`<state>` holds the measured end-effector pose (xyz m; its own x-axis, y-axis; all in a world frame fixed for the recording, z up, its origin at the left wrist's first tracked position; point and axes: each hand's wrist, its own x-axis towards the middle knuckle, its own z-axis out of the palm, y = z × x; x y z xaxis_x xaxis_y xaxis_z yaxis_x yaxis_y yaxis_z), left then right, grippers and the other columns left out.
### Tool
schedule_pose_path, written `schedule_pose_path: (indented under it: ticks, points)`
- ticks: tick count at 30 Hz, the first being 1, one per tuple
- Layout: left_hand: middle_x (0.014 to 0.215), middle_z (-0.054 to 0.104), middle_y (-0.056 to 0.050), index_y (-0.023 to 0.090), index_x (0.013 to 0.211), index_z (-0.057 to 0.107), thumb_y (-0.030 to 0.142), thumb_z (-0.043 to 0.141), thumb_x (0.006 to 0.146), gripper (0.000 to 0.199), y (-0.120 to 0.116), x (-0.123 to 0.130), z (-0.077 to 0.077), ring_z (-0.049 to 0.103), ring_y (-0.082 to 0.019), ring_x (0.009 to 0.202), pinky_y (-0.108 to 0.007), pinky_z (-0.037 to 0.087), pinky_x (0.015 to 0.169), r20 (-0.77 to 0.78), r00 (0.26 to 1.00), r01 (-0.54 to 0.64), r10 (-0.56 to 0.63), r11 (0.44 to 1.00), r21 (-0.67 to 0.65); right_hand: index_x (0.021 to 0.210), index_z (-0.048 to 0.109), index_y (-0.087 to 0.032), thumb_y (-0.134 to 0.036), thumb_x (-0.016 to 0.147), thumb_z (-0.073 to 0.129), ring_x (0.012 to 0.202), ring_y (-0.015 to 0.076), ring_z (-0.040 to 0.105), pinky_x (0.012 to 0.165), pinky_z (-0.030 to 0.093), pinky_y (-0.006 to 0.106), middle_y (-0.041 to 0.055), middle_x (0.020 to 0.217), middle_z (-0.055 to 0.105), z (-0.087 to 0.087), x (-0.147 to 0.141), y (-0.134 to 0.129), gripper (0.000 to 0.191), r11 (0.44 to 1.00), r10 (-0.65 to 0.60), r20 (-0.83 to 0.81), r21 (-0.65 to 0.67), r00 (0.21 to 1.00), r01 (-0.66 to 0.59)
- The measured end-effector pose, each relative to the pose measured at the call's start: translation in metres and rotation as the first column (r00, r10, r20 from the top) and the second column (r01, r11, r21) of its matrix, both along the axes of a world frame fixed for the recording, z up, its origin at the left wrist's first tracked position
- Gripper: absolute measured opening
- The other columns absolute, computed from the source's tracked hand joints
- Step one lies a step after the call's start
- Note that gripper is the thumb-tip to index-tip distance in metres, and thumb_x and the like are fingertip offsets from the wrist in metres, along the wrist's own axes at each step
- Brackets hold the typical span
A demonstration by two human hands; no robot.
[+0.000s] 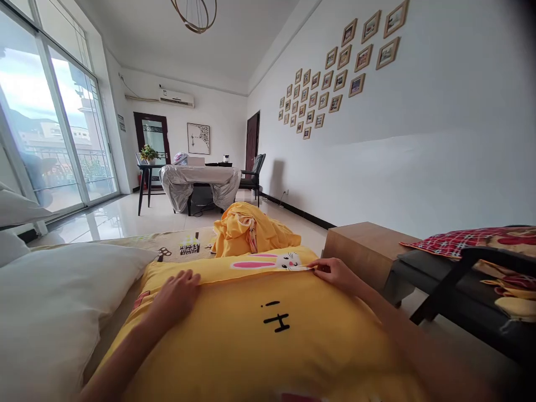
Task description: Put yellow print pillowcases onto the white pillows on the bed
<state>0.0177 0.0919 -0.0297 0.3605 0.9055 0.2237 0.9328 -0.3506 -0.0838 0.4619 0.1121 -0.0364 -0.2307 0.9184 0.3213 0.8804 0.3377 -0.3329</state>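
A big yellow pillow (259, 335) with a black "Hi" print fills the lower middle of the view, lying on a bed. Along its far edge at 12 o'clock runs a rabbit appliqué (268, 261), white face with pink ears.

The left hand (178, 293) lies flat on the pillow's top at about 10 o'clock, palm down, fingers loosely spread and slightly curled. It presses on the fabric and grips nothing.

The right hand (335, 272) sits at about 2 o'clock on the pillow's far edge, just beside the rabbit's face. Its thumb and fingers are pinched together on the edge of the yellow cover; whether it holds a zipper tab or only cloth is too small to tell.

Beyond the pillow at 12 o'clock sits a crumpled heap of yellow cloth (251, 230). A white pillow (54, 301) lies at 9 o'clock, touching the yellow one. At 3 o'clock stands a wooden bedside cabinet (364, 240), and next to it a dark chair (456, 290) carrying a red plaid cloth (456, 241).
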Motion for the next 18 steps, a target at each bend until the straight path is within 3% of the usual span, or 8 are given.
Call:
schedule_pose_path:
  ticks: [5, 8, 10, 14, 18]
  points:
    - [0.094, 0.064, -0.012, 0.017, 0.095, 0.061, 0.027, 0.028, 0.092, 0.035, -0.005, -0.067, -0.018, 0.063, -0.029, 0.093, -0.042, 0.047, 0.076, -0.033, 0.972, -0.231, 0.231, 0.973, 0.003, 0.09, 0.07, -0.019, -0.036, 0.088, 0.04, 0.067, 0.0161, 0.06, 0.062, 0.043, 0.026, 0.0044, 0.077, 0.069, -0.008, -0.009, 0.011, 0.034, 0.989, -0.043, 0.106, 0.145, 0.993, 0.027]
    - [0.092, 0.065, -0.01, 0.019, 0.097, 0.062, 0.027, 0.026, 0.093, 0.037, -0.009, -0.081, -0.028, 0.065, -0.028, 0.086, -0.04, 0.048, 0.069, -0.033, 0.974, -0.225, 0.224, 0.974, -0.026, 0.086, 0.067, -0.018, -0.03, 0.091, 0.038, 0.072, 0.0172, 0.061, 0.064, 0.04, 0.027, 0.0066, 0.083, 0.07, -0.005, -0.014, 0.005, 0.032, 0.973, -0.05, 0.243, 0.232, 0.969, -0.008]
    - [0.089, 0.066, -0.01, 0.018, 0.094, 0.063, 0.023, 0.027, 0.093, 0.036, -0.012, -0.082, -0.03, 0.066, -0.028, 0.083, -0.039, 0.048, 0.066, -0.096, 0.976, -0.191, 0.193, 0.981, 0.028, 0.077, 0.065, -0.017, -0.026, 0.092, 0.036, 0.067, 0.0174, 0.059, 0.063, 0.038, 0.028, 0.0077, 0.077, 0.068, -0.001, -0.016, -0.002, 0.033, 0.958, -0.055, 0.359, 0.282, 0.932, -0.052]
    - [0.077, 0.067, -0.012, 0.014, 0.079, 0.066, 0.01, 0.032, 0.088, 0.035, -0.014, -0.081, -0.013, 0.065, -0.029, 0.077, -0.039, 0.046, 0.064, -0.28, 0.95, -0.068, 0.136, 0.968, 0.24, 0.069, 0.06, -0.015, -0.012, 0.086, 0.039, 0.06, 0.0179, 0.054, 0.06, 0.031, 0.03, 0.0098, 0.068, 0.064, 0.008, -0.018, -0.014, 0.028, 0.919, -0.121, 0.542, 0.377, 0.832, -0.112]
    - [0.066, 0.064, -0.012, 0.013, 0.072, 0.065, 0.011, 0.037, 0.088, 0.032, -0.018, -0.085, 0.028, 0.062, -0.029, 0.067, -0.039, 0.042, 0.061, -0.393, 0.914, 0.103, 0.106, 0.874, 0.475, 0.074, 0.06, -0.013, -0.004, 0.083, 0.039, 0.064, 0.0195, 0.053, 0.061, 0.027, 0.031, 0.0114, 0.07, 0.064, 0.033, -0.012, -0.02, 0.024, 0.864, -0.226, 0.614, 0.485, 0.756, -0.135]
